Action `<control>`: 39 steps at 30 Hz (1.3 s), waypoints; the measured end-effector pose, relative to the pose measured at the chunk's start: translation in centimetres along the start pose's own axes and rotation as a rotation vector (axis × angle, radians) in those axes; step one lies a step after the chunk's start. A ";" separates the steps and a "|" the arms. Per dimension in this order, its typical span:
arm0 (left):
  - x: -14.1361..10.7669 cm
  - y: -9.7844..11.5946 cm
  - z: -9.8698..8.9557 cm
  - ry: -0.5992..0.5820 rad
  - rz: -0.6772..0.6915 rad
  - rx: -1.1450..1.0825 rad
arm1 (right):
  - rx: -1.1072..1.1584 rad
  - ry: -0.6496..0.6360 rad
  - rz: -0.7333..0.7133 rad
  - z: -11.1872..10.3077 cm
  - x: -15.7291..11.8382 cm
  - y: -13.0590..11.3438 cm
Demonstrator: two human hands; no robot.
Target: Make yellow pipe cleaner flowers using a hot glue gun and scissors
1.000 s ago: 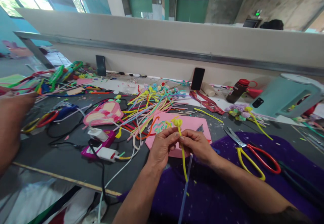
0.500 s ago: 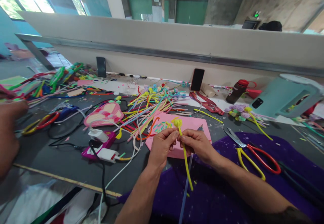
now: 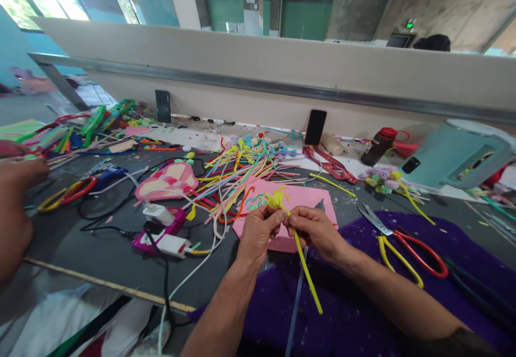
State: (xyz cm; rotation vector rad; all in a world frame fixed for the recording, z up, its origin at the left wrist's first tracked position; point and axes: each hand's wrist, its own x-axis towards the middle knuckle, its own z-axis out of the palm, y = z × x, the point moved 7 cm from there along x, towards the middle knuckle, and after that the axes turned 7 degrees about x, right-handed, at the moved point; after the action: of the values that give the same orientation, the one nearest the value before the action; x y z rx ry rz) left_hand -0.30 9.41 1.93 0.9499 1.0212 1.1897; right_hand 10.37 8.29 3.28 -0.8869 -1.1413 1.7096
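Note:
Both hands meet over a pink sheet point(image 3: 300, 198) and pinch one yellow pipe-cleaner flower point(image 3: 276, 200). My left hand point(image 3: 260, 228) is closed just under its rounded yellow head. Fingertips of my right hand point(image 3: 314, 228) grip the stem right beside it, touching or nearly touching the left thumb. From there the yellow stem slants down to the right, its end hanging free over purple cloth point(image 3: 342, 319). Small green and yellow clippings lie on the pink sheet behind the left hand. Red-and-yellow-handled scissors point(image 3: 399, 241) rest on the cloth, right of my right hand.
Pipe cleaners point(image 3: 242, 169) lie heaped behind the sheet. A purple power strip point(image 3: 161, 236) with plugs and cables stands left. Another person's hand point(image 3: 20, 185) is at the left edge. A phone point(image 3: 315, 127), a brown bottle point(image 3: 378, 146) and a pale green kettle point(image 3: 455, 152) stand at the back.
The yellow flower has tilted: its head has shifted left and slightly down, while the stem's lower end has swung right. Both hands stay in nearly the same place.

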 end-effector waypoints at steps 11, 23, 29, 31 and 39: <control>0.2 0.1 0.1 -0.023 0.012 0.035 | 0.168 0.059 0.022 -1.5 0.9 -0.1; 0.1 0.4 0.8 -0.097 0.053 -0.001 | 0.374 -0.160 0.039 -1.0 1.5 0.3; 0.3 -0.1 0.4 -0.077 0.002 -0.011 | 0.367 -0.176 0.025 -0.8 1.3 0.1; 0.3 -0.4 0.1 -0.054 -0.041 0.002 | 0.341 -0.167 0.026 -0.7 1.3 0.1; 0.1 -0.2 -0.2 0.008 -0.014 -0.054 | 0.197 -0.126 0.034 -0.5 0.8 0.7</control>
State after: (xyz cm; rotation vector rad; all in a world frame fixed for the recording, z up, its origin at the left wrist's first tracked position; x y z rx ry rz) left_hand -0.47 9.52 1.68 0.8953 0.9962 1.2049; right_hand 10.34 9.03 2.43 -0.6887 -1.0225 1.8916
